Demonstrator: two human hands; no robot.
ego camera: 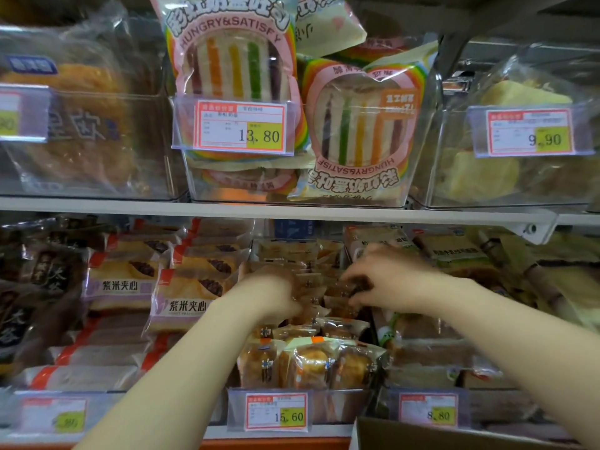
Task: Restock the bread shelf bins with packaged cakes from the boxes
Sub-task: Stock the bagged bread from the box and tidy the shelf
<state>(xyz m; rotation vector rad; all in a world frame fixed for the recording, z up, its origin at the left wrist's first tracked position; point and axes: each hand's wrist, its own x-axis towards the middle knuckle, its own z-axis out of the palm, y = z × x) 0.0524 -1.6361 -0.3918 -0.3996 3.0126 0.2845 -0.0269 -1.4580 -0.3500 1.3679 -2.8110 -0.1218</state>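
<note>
plastic-wrapped cakes (311, 362) crowd the middle bin (344, 405); right hand (389, 278) fingers pinch one to seat it, left hand (274, 292) too blurred to tell its grip.

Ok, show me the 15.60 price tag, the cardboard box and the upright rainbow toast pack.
15.60 price tag (276, 411), head view, centre of the label.
cardboard box (438, 438), head view, brown top flap.
upright rainbow toast pack (232, 56), head view, window over the striped slices.
</note>
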